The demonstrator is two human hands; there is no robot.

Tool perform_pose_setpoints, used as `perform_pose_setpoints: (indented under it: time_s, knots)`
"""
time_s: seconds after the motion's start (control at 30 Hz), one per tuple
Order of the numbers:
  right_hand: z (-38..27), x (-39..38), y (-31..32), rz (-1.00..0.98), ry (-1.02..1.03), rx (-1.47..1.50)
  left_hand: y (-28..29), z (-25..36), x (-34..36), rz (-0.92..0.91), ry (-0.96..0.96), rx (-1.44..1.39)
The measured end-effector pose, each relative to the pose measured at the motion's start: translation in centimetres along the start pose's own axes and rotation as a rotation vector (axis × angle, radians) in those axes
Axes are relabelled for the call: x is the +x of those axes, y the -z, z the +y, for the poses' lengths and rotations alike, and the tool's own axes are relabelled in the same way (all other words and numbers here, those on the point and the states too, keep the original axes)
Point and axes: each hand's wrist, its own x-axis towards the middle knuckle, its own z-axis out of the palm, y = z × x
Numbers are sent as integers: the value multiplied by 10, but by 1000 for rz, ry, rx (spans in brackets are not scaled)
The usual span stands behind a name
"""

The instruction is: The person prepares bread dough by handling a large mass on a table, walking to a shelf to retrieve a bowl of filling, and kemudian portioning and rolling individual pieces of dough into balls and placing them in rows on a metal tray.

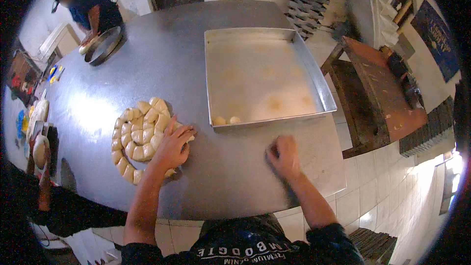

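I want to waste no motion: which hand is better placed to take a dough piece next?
Probably your left hand: its fingers are at the right edge of the dough coil. Your right hand is curled well away from it.

The person's black shirt (240, 235) bears white lettering (240, 252) across its front.

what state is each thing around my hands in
coiled pale dough rope: divided into segments
large square silver metal tray: mostly bare inside
two small pale dough balls: in the tray's near left corner
left hand: bent, at the dough's right side
right hand: loosely curled; whether it holds anything is hidden
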Motion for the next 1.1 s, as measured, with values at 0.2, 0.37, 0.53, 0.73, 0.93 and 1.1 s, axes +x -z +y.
perform_pose_setpoints:
  time_s: [0.2, 0.37, 0.53, 0.73, 0.93, 1.1]
  knots:
    - [44, 4, 17, 96, -127, -199, 2, -1, 13, -29, -10, 42]
    - [8, -23, 38, -87, -101, -82, 45, 65, 10, 71, 463, -783]
    - [5, 54, 55, 10, -368, 515, 45, 63, -25, 222, 510, -854]
    - [-45, 121, -3, -331, -265, 415, 41, 91, -12, 149, 496, -975]
    - [-133, 54, 23, -98, 107, 530, -6, 99, -18, -102, 342, -1471]
    - [-65, -31, 27, -193, -545, 720, -19, 109, -9, -166, -113, -493]
